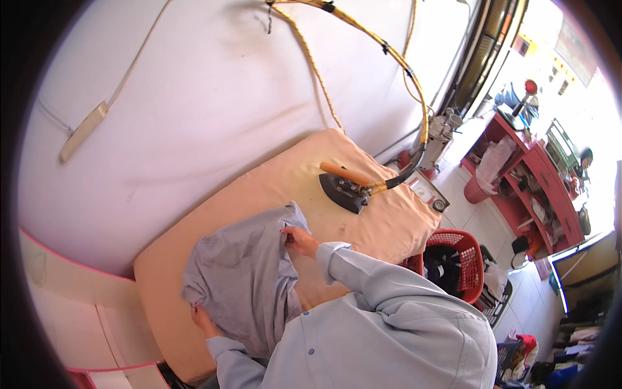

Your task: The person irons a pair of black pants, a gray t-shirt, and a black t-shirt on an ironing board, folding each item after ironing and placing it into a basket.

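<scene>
A grey cloth garment (243,272) lies rumpled over the near side of a padded ironing table (170,272) with a peach cover. My right hand (300,241) pinches the garment's edge at its far right, thumb and fingers together. At the lower left, my left hand (203,318) grips another edge of the same cloth, its fingers partly hidden by the fabric. Beyond my right hand rests a steam iron (342,189) with an orange handle and a dark soleplate body. It lies on the cover, touched by neither hand.
A yellow-and-black hose (423,116) arcs from the iron up over the table. Behind the table stands a white wall (194,97) with a power strip (83,132). On the right are a red laundry basket (469,272) with dark clothes, a metal boiler tank (437,141) and a red desk (539,180).
</scene>
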`<state>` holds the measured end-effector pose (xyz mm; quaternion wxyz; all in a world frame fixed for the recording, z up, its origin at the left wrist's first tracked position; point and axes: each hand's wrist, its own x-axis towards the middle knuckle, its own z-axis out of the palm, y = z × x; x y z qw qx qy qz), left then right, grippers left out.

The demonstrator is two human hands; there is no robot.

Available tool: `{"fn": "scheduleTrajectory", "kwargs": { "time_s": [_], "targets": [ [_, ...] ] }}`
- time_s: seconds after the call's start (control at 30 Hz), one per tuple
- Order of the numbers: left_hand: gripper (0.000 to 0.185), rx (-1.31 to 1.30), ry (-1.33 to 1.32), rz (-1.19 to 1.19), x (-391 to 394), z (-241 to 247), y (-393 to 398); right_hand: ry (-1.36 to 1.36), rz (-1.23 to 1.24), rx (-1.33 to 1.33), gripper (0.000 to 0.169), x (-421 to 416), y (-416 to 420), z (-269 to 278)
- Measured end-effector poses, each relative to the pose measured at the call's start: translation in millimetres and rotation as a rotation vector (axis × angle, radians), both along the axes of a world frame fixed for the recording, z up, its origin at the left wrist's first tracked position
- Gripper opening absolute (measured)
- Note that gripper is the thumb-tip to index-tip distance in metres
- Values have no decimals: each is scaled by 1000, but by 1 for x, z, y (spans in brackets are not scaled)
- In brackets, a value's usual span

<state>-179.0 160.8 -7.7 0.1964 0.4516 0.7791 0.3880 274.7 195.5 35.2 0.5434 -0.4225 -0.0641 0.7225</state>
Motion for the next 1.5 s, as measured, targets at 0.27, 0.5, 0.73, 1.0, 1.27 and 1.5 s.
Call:
{"fn": "scheduleTrajectory", "kwargs": {
  "time_s": [0.27,0.5,0.73,1.0,1.27,1.5],
  "targets": [
    [33,417,-571,92,-36,134,19,105,51,-79,23,58,-29,41],
    [58,708,-538,170,-40,295,43,-351,-266,555,5,85,-1,222],
    [40,681,-594,-9,10,322,80,-834,-402,766,17,126,-12,306],
    [27,1003,-694,32,69,356,24,-661,-717,864,9,134,-61,333],
    [35,914,-246,304,78,381,2,-1488,-1013,789,15,129,-91,366],
    [46,466,-587,-33,45,276,121,-1442,-453,653,40,125,85,255]
  ]
}}
